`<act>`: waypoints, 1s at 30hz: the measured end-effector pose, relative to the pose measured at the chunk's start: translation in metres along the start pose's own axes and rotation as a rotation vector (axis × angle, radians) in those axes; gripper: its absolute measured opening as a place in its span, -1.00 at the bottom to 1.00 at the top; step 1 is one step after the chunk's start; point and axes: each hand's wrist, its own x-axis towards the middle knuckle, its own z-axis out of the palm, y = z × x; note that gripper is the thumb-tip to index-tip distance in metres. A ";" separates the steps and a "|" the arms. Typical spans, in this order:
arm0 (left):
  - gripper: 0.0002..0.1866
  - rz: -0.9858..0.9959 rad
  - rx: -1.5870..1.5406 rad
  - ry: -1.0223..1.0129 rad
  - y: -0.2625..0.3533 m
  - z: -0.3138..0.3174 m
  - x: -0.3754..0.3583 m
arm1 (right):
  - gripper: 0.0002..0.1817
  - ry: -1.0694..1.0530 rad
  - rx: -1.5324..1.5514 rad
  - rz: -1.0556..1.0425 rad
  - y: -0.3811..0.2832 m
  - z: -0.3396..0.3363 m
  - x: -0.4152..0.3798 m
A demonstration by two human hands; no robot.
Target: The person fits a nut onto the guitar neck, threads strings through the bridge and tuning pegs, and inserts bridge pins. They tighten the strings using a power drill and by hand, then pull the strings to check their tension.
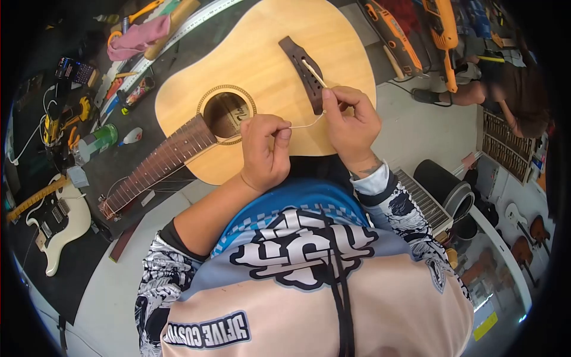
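From my head, the camera looks down on both my bare hands at work above a pale, honey-coloured wooden acoustic guitar [262,65]. It lies face up in front of my body, its neck angled toward the lower left.

My left hand [266,149] is over the near side of the guitar's top, just beside the round sound hole [223,113] with its patterned ring. Thumb and forefinger are pinched together on one end of a thin whitish strand [306,126], which runs across to my right hand [355,125]. That hand's thumb and forefinger are clamped on a slim, pale, straight stick [314,74]. The stick slants up and left over the dark brown wooden bridge [292,52], which has a row of small holes. I cannot tell whether its tip touches the wood.

The dark fretboard [160,156] reaches out over a dark work surface [119,163]. At the left is a cream electric guitar [77,220] with a black plate, and nearer the fretboard a greenish see-through container [101,140]. At upper left lies a dusty-pink cloth [138,38]; at upper right, an orange power tool [441,35]. Another person [502,92], in dark clothing, is at far right.
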 end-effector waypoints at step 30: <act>-0.82 0.072 0.040 -0.019 0.001 -0.005 0.001 | -0.73 -0.455 -0.449 -0.373 -0.010 -0.004 0.031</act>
